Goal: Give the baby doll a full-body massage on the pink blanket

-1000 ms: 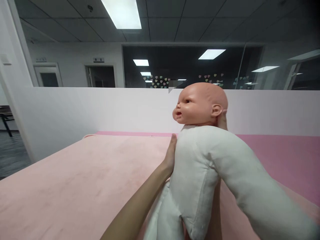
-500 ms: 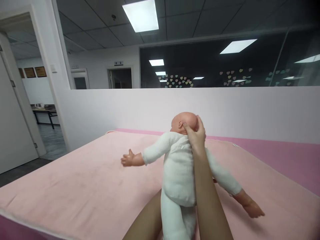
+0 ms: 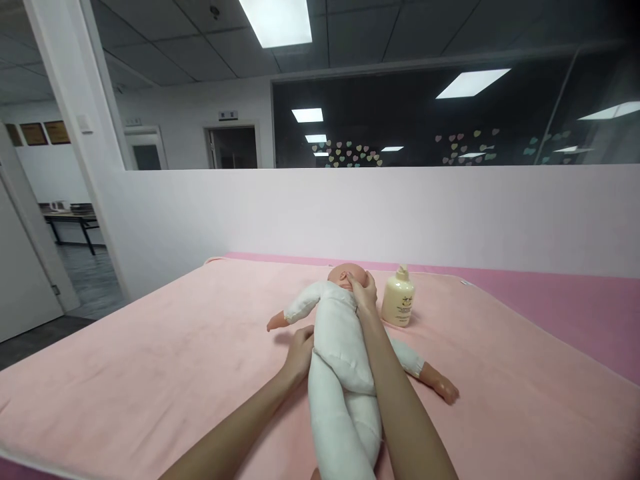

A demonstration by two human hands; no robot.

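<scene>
A baby doll (image 3: pixel 345 347) with a white cloth body and a bare head lies low over the pink bed cover, its arms spread to both sides. My right hand (image 3: pixel 365 292) is wrapped round the back and side of its head, thumb near the ear. At the doll's left flank, my left hand (image 3: pixel 301 348) reaches in with its fingers tucked behind the trunk, so the fingertips are hidden. Just right of the doll's head a pale yellow pump bottle (image 3: pixel 399 298) stands upright, apart from my right hand.
The padded surface with its pink cover (image 3: pixel 150 373) spreads out around the doll. Behind it rises a white low wall (image 3: pixel 425 213) with dark glass above. To the left is an open doorway with a table (image 3: pixel 75 217) beyond.
The doll has come down from a more upright pose and lies flatter, with its head farther from me. My left hand now shows at its side, and the bottle has come into sight.
</scene>
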